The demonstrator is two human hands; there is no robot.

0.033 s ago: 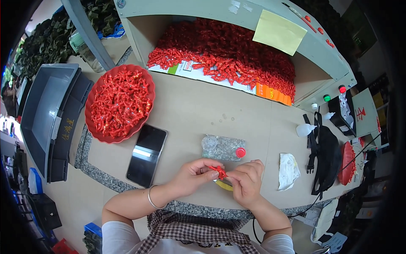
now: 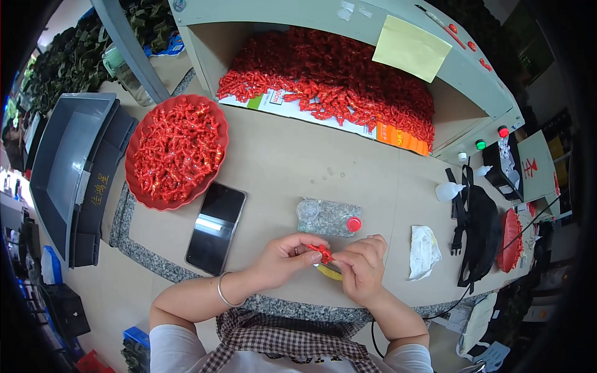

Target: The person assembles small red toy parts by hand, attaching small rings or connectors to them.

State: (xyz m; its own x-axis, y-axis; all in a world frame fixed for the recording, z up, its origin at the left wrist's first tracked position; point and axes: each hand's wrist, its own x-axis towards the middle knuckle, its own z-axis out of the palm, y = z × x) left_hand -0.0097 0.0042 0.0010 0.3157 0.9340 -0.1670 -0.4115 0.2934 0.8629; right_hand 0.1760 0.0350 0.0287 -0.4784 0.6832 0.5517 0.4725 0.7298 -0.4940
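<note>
Between my two hands, close to the table's front edge, is a small glossy red figure-like piece (image 2: 323, 252). My left hand (image 2: 291, 258) pinches it between thumb and fingers. At its other side, my right hand (image 2: 362, 267) is closed, fingertips pressed on the piece; whether they also hold something tiny cannot be seen. Partly hidden below the hands lies a yellow object (image 2: 329, 272). Just beyond them rests a speckled grey slab (image 2: 328, 208), bearing a small clear round dish (image 2: 307, 211) and a red cap (image 2: 354, 224).
Left stand a red bowl (image 2: 129, 163) heaped with similar pieces, a phone (image 2: 216, 227) and grey bins (image 2: 68, 168). A shelf (image 2: 460, 115) at the back holds many more. On the right are a crumpled white cloth (image 2: 424, 252), a white bottle (image 2: 448, 191) and a black bag (image 2: 482, 230).
</note>
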